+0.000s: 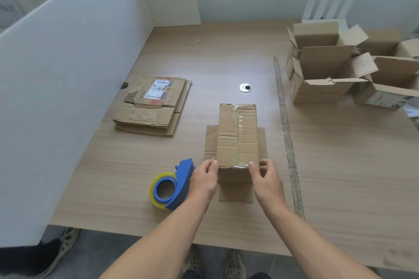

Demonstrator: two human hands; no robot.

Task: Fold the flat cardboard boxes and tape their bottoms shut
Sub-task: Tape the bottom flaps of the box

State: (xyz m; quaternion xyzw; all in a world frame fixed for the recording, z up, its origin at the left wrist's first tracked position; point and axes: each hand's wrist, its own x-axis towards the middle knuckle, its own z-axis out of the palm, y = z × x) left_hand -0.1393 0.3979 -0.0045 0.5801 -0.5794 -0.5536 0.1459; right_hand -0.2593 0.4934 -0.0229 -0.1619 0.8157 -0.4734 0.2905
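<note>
Cardboard fills both grips: the left hand (205, 178) and right hand (265, 176), set apart, each pinch a near top corner of the upturned box (237, 136), which stands near-centre on the table (226, 52) with a clear-taped seam. A blue tape dispenser (175, 186) lies just left of the left hand. Flat boxes (154, 104) are stacked far left, and open folded boxes (324, 70) sit far right.

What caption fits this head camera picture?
The left hand and right hand pinch the near edge of a taped cardboard box, blue tape dispenser alongside.
</note>
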